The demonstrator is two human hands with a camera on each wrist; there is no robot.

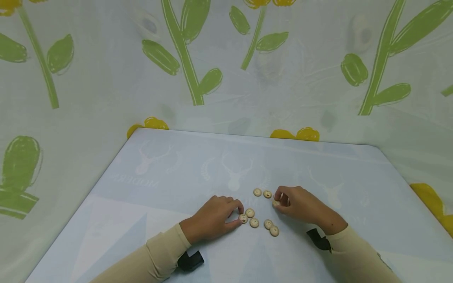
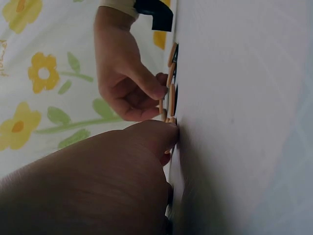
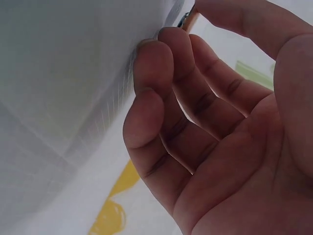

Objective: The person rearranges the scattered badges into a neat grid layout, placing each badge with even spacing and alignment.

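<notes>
Small round wooden discs with faces drawn on them lie on the table (image 1: 198, 157). My left hand (image 1: 214, 218) pinches one face disc (image 1: 243, 218) between thumb and forefinger, low at the tabletop. Right beside it sit two more discs (image 1: 249, 213). With the thumb and forefinger of my right hand (image 1: 299, 202) I hold another disc (image 1: 276, 203) near the table. In the right wrist view only a sliver of this disc (image 3: 191, 20) shows past the fingertips, and the other fingers are curled. In the left wrist view my left hand (image 2: 122, 166) hides its own disc.
Left of my right hand lie a pair of discs (image 1: 257, 192). Nearer to me two others touch, the front disc (image 1: 274, 230) overlapping its neighbour. A white curtain (image 1: 283, 94) with printed plants hangs behind the table's far edge. Dark straps (image 1: 190, 261) are on both wrists.
</notes>
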